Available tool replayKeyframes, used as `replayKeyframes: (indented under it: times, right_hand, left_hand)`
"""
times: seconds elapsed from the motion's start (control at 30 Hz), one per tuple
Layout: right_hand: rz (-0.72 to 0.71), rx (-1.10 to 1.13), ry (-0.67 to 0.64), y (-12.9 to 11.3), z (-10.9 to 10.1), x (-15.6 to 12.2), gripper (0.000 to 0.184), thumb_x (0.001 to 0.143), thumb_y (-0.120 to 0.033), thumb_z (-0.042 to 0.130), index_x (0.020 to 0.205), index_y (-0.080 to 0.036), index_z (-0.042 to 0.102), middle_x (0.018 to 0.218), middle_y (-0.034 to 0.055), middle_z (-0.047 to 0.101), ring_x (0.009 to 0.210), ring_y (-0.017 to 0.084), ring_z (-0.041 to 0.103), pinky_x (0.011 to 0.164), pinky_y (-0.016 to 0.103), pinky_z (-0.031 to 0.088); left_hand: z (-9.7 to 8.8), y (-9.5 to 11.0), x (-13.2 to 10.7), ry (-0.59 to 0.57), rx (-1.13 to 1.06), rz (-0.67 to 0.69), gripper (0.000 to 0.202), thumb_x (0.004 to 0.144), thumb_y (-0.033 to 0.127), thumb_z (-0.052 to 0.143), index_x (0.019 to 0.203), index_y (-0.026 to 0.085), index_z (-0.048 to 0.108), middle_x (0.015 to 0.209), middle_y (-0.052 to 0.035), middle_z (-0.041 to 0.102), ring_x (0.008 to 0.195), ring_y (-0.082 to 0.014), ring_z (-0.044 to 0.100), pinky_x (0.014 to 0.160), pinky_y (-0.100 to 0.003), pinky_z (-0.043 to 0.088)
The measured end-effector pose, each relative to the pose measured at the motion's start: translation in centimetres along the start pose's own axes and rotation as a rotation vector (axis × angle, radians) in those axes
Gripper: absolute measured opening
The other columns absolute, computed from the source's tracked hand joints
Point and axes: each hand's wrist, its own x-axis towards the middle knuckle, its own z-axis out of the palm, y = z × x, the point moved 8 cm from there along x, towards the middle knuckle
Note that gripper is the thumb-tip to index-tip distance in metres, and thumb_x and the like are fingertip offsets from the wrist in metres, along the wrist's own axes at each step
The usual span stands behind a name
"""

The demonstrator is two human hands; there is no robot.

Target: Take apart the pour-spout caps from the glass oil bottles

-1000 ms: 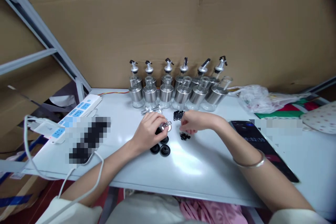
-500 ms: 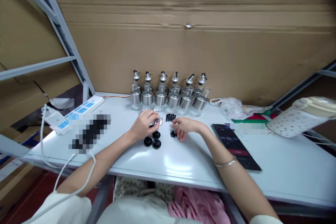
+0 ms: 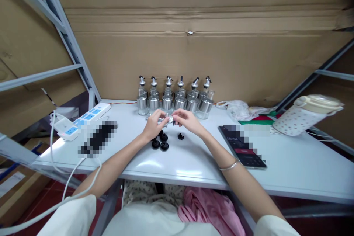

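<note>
My left hand [image 3: 154, 124] is closed, thumb and fingers pinching a small silver pourer top [image 3: 170, 119] just above the table. Close on its right, my right hand [image 3: 188, 121] has its thumb and fingers pinched together; whatever is between them is too small to make out. Beneath those fingertips show small black levers [image 3: 176, 122], partly covered by the hand. Several round black stoppers [image 3: 164, 146] lie below my left hand. A little pile of tiny black parts [image 3: 180, 136] sits below my right hand.
Glass-and-steel oil bottles [image 3: 180, 102] stand in two rows at the back; the rear ones carry pourers. A power strip [image 3: 90, 116] and white cable are at left. A phone [image 3: 243, 147], plastic bag [image 3: 238, 110] and tilted spotted jug [image 3: 300, 118] are at right.
My right hand has moved up and left from the tiny black parts to beside the silver pourer top. My left hand still holds that top. The camera view has shifted slightly.
</note>
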Motion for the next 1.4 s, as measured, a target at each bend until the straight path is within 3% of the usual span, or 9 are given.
replayKeyframes:
  times: [0.13, 0.23, 0.33, 0.47, 0.7, 0.93, 1.07, 1.23, 1.4]
  right_hand:
    - [-0.133, -0.063, 0.145, -1.2, -0.6, -0.3, 0.036, 0.072, -0.047, 0.067, 0.094, -0.019, 0.061, 0.075, 0.0015, 0.057, 0.070, 0.015, 0.053, 0.058, 0.026, 0.044]
    - [-0.180, -0.101, 0.190, -1.7, -0.7, -0.5, 0.032, 0.077, -0.046, 0.063, 0.092, -0.018, 0.060, 0.081, 0.0042, 0.058, 0.073, 0.016, 0.053, 0.061, 0.028, 0.042]
    - [-0.190, -0.113, 0.166, -1.8, -0.2, -0.5, 0.031, 0.085, -0.048, 0.051, 0.079, -0.019, 0.058, 0.073, 0.0033, 0.059, 0.067, 0.015, 0.052, 0.064, 0.029, 0.041]
    - [-0.149, -0.088, 0.101, -1.4, 0.7, -0.7, 0.044, 0.088, -0.055, 0.041, 0.063, -0.019, 0.051, 0.057, -0.0001, 0.052, 0.057, 0.013, 0.049, 0.062, 0.028, 0.039]
    - [0.029, 0.065, 0.038, 0.3, 1.3, -0.5, 0.049, 0.088, -0.061, 0.027, 0.065, -0.020, 0.044, 0.049, -0.0014, 0.051, 0.042, 0.012, 0.050, 0.043, 0.024, 0.036]
    - [0.123, 0.077, 0.219, 1.2, -0.4, -0.6, 0.050, 0.082, -0.059, 0.046, 0.051, -0.020, 0.039, 0.037, -0.0054, 0.039, 0.034, 0.007, 0.037, 0.039, 0.022, 0.030]
    - [0.138, 0.133, 0.200, 1.2, -0.2, -0.6, 0.057, 0.075, -0.069, 0.049, 0.047, -0.021, 0.035, 0.036, -0.0067, 0.033, 0.030, 0.006, 0.032, 0.035, 0.022, 0.026]
    - [0.081, 0.196, 0.174, 0.2, 1.0, -0.4, 0.058, 0.072, -0.076, 0.045, 0.055, -0.021, 0.039, 0.044, -0.0029, 0.046, 0.036, 0.009, 0.046, 0.037, 0.022, 0.033]
    - [-0.041, 0.076, 0.229, -0.9, 1.2, -0.7, 0.050, 0.081, -0.065, 0.046, 0.062, -0.019, 0.048, 0.052, 0.0020, 0.059, 0.046, 0.012, 0.054, 0.048, 0.025, 0.042]
  left_hand:
    - [1.0, -0.6, 1.6, 0.043, -0.091, -0.117, 0.022, 0.088, 0.037, 0.047, 0.079, 0.017, 0.051, 0.074, -0.0003, 0.058, 0.068, -0.0130, 0.058, 0.063, -0.024, 0.046]
    - [1.6, -1.1, 1.9, 0.042, -0.137, -0.155, 0.027, 0.091, 0.041, 0.039, 0.080, 0.018, 0.047, 0.069, 0.0008, 0.057, 0.062, -0.0122, 0.058, 0.059, -0.023, 0.047]
    - [1.7, -1.2, 1.4, 0.006, -0.132, -0.142, 0.029, 0.092, 0.044, 0.035, 0.080, 0.018, 0.043, 0.065, 0.0024, 0.055, 0.057, -0.0112, 0.056, 0.057, -0.023, 0.046]
    - [1.1, -0.7, 0.7, -0.065, -0.040, -0.046, 0.034, 0.093, 0.048, 0.037, 0.078, 0.019, 0.046, 0.065, 0.0022, 0.051, 0.060, -0.0116, 0.051, 0.059, -0.024, 0.042]
    - [1.5, 0.3, 0.2, -0.131, 0.156, 0.115, 0.044, 0.095, 0.052, 0.028, 0.085, 0.018, 0.054, 0.080, -0.0041, 0.054, 0.071, -0.0164, 0.049, 0.070, -0.030, 0.040]
    - [2.3, 1.1, 0.0, -0.155, 0.262, 0.127, 0.039, 0.096, 0.047, 0.037, 0.086, 0.016, 0.060, 0.084, -0.0059, 0.060, 0.079, -0.0187, 0.053, 0.079, -0.034, 0.032]
    - [2.0, 0.6, 0.3, -0.178, 0.235, 0.085, 0.035, 0.094, 0.045, 0.043, 0.083, 0.017, 0.061, 0.085, -0.0049, 0.060, 0.079, -0.0179, 0.053, 0.081, -0.034, 0.029]
    - [1.2, -0.7, 1.5, -0.278, 0.095, 0.003, 0.035, 0.093, 0.043, 0.042, 0.076, 0.019, 0.059, 0.074, -0.0005, 0.055, 0.074, -0.0157, 0.052, 0.075, -0.030, 0.033]
    - [0.6, -2.0, 2.4, -0.337, -0.097, -0.117, 0.039, 0.087, 0.051, 0.042, 0.069, 0.018, 0.054, 0.073, -0.0009, 0.053, 0.070, -0.0151, 0.050, 0.065, -0.026, 0.038]
